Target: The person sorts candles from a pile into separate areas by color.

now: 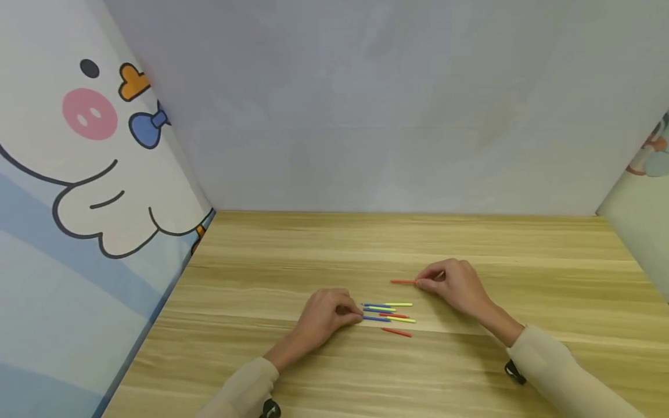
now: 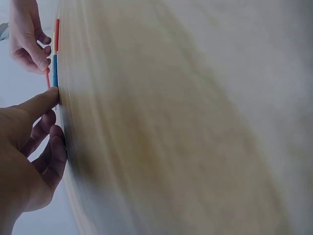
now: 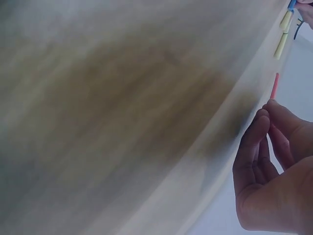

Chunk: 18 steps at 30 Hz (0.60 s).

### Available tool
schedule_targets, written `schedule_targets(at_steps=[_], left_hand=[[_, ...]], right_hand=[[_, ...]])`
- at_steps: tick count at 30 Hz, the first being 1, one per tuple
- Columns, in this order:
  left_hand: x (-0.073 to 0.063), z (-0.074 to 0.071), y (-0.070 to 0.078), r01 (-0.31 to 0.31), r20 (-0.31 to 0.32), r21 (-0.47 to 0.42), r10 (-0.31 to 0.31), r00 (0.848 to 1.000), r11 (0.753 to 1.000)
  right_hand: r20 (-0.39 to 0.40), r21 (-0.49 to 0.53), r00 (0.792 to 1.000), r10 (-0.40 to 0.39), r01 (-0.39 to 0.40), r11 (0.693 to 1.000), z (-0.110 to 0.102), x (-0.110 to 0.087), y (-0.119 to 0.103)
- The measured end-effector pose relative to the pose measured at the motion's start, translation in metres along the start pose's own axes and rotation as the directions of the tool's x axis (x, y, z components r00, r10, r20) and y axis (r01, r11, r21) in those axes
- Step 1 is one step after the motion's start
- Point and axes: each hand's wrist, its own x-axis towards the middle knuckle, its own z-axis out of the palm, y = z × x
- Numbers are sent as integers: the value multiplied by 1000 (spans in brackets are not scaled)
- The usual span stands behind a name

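Thin coloured sticks lie in a loose bunch on the wooden table (image 1: 292, 244). At the left end of a blue stick (image 1: 376, 319), my left hand (image 1: 326, 313) pinches with thumb and fingertip; the left wrist view shows a fingertip on that blue stick (image 2: 55, 68). My right hand (image 1: 456, 285) pinches a red stick (image 1: 402, 281) by its right end, beyond the bunch; it also shows in the right wrist view (image 3: 275, 85). A yellow stick (image 1: 401, 320) and a red stick (image 1: 394, 315) lie among several others. Another red stick (image 1: 397, 332) lies apart, nearer me.
A plain pale wall (image 1: 392, 116) rises behind the table's back edge. On the left stands a panel (image 1: 47, 203) printed with a cartoon bird. A pale panel (image 1: 648, 232) borders the right side. Dark wrist straps hang below both sleeves.
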Motion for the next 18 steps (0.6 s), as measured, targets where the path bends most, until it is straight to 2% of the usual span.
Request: schedule_targets(at_steps=[8, 18], left_hand=[[0, -1, -2, 1, 0, -52, -1, 1000, 999], [0, 1, -6, -8, -11, -104, 7, 1000, 995]], right_hand=[[-17, -3, 1000, 19, -19, 1000, 4, 10, 7], [-25, -5, 1000, -3, 3, 1000, 6, 16, 12]])
